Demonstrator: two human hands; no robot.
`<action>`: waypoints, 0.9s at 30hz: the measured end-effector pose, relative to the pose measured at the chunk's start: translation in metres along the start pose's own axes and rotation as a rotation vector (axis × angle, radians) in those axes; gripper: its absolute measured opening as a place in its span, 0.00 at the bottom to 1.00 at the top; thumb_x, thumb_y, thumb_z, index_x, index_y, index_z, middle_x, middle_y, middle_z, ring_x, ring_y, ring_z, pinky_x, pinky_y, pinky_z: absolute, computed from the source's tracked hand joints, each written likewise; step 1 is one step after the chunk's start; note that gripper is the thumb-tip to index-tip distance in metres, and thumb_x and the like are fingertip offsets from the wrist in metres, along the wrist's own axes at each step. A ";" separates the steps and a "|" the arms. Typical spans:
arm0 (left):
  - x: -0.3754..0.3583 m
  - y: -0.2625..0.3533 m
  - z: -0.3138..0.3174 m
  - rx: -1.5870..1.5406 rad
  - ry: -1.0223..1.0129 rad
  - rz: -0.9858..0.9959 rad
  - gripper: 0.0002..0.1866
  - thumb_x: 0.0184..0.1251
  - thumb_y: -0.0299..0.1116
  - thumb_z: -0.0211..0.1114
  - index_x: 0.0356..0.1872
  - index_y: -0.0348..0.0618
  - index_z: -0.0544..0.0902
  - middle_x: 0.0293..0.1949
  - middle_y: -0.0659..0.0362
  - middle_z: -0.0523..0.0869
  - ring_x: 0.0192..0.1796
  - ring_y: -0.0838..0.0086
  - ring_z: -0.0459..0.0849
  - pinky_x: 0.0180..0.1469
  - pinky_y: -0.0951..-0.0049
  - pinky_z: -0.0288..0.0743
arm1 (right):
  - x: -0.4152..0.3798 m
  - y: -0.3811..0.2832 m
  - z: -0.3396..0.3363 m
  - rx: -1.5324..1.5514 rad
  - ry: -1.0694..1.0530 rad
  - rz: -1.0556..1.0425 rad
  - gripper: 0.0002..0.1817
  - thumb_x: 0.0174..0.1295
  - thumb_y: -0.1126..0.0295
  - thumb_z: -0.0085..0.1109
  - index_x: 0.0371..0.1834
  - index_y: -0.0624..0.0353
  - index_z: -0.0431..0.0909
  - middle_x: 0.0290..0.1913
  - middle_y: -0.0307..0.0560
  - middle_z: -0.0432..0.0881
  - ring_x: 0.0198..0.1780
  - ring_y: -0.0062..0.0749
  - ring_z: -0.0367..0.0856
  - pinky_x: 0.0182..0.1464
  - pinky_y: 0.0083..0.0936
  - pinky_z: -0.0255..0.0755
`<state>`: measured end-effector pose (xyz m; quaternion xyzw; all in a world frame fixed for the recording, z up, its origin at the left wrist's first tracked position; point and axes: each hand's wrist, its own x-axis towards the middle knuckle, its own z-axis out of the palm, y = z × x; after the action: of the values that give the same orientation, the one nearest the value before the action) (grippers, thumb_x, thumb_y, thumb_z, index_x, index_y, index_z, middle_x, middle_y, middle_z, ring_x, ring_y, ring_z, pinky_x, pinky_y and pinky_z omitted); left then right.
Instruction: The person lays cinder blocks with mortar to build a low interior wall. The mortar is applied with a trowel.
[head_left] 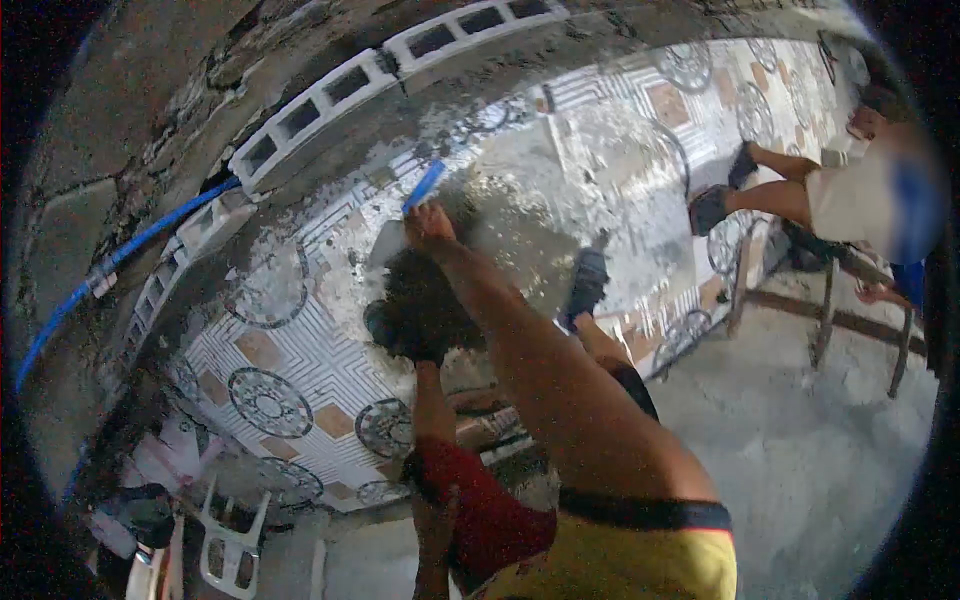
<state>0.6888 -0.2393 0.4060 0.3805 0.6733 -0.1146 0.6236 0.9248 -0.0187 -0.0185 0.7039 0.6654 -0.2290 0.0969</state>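
Head view, the only one. Right hand (430, 226) reaches out over the patterned floor (335, 420), fingers closed round the near end of a blue tool (425, 185); the tool's far end points toward the row of hollow concrete blocks (348, 85). Grey wet-looking patch (530, 240) spreads just beside the hand, smeared across the pattern. Left hand (440, 495) is low in the view, by the knee of the red shorts (480, 520); dim there, cannot tell if its fingers are apart or together. Dark-shod feet, one each side of the patch's near part. Blue pipe (135, 245) runs along the rough ground, left. White plastic chair (235, 545) lower left. Another person (845, 195), upper right, near a wooden frame (830, 310).
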 end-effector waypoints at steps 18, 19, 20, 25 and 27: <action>-0.014 0.155 -0.120 0.826 -0.447 -0.184 0.30 0.65 0.55 0.45 0.43 0.33 0.77 0.42 0.51 0.81 0.41 0.63 0.77 0.43 0.62 0.70 | -0.394 0.081 -0.351 0.230 -0.388 0.233 0.26 0.55 0.57 0.51 0.57 0.52 0.70 0.54 0.55 0.74 0.58 0.52 0.68 0.55 0.65 0.57; -0.003 0.155 -0.129 0.786 -0.455 -0.080 0.27 0.65 0.54 0.45 0.40 0.36 0.77 0.39 0.55 0.80 0.38 0.66 0.76 0.39 0.65 0.70 | -0.388 0.089 -0.348 0.377 -0.391 0.347 0.25 0.55 0.57 0.51 0.57 0.52 0.70 0.56 0.55 0.72 0.61 0.53 0.65 0.56 0.66 0.55; 0.010 0.155 -0.136 0.742 -0.463 0.023 0.25 0.65 0.53 0.46 0.37 0.38 0.78 0.36 0.59 0.80 0.35 0.69 0.75 0.35 0.67 0.69 | -0.384 0.103 -0.349 0.523 -0.394 0.458 0.25 0.55 0.57 0.50 0.56 0.53 0.71 0.58 0.56 0.69 0.64 0.53 0.61 0.58 0.66 0.54; -0.055 0.311 -0.069 0.610 -0.393 -0.348 0.18 0.64 0.46 0.48 0.38 0.44 0.79 0.32 0.61 0.81 0.33 0.72 0.77 0.35 0.72 0.69 | -0.356 0.213 -0.424 0.652 -0.458 0.228 0.20 0.54 0.59 0.49 0.47 0.57 0.78 0.54 0.56 0.75 0.56 0.50 0.72 0.53 0.55 0.66; 0.002 0.341 -0.065 0.897 -0.292 0.003 0.19 0.64 0.46 0.49 0.43 0.42 0.79 0.39 0.56 0.82 0.38 0.70 0.79 0.38 0.70 0.71 | -0.343 0.260 -0.405 0.613 -0.287 -0.022 0.17 0.47 0.59 0.53 0.35 0.59 0.82 0.38 0.56 0.82 0.42 0.46 0.81 0.45 0.42 0.73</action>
<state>0.8637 0.0359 0.5266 0.5932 0.4621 -0.4458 0.4857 1.2549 -0.1709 0.4473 0.6536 0.5526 -0.5163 -0.0291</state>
